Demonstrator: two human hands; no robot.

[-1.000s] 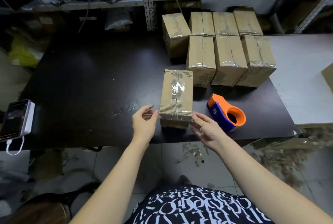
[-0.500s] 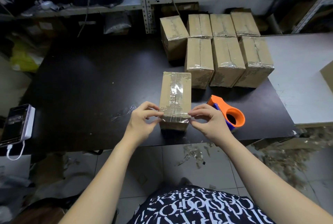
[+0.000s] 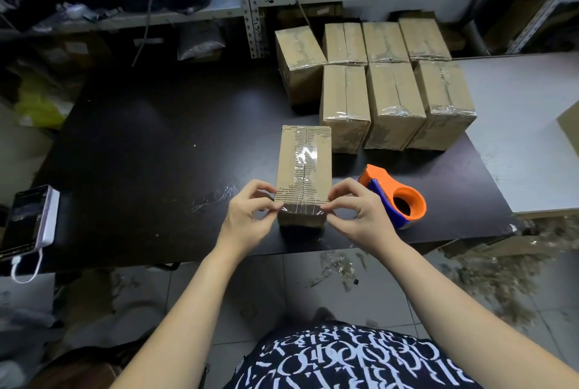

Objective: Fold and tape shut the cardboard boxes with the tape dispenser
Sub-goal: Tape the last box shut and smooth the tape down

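From my end, most of the job looks done. Seven taped boxes [image 3: 394, 103] stand packed together at the far right of the counter [image 3: 156, 138], four behind and three in front, all with clear tape over their seams.

The eighth cardboard box [image 3: 303, 166] sits near the front edge of the counter, right in front of me. Its flaps are folded flat and clear tape runs down the centre seam. A tape strip [image 3: 302, 207] crosses its near top edge. My left hand [image 3: 250, 216] pinches the strip's left end at the near left corner, thumb and forefinger curled in. My right hand [image 3: 360, 216] does the same at the near right corner. I judge this to be the last pressing-down on this box; I cannot see whether its underside is taped.

The tape dispenser [image 3: 394, 197], orange and blue, lies on the counter just beside my right hand, with nobody holding it.

The box lies with its sealed top facing up. Its long axis runs away from me, near end to far end, leaning slightly right at the far end. One short end faces me.

A cardboard edge [image 3: 568, 125] shows at the right border; I cannot tell whether that is another box waiting.
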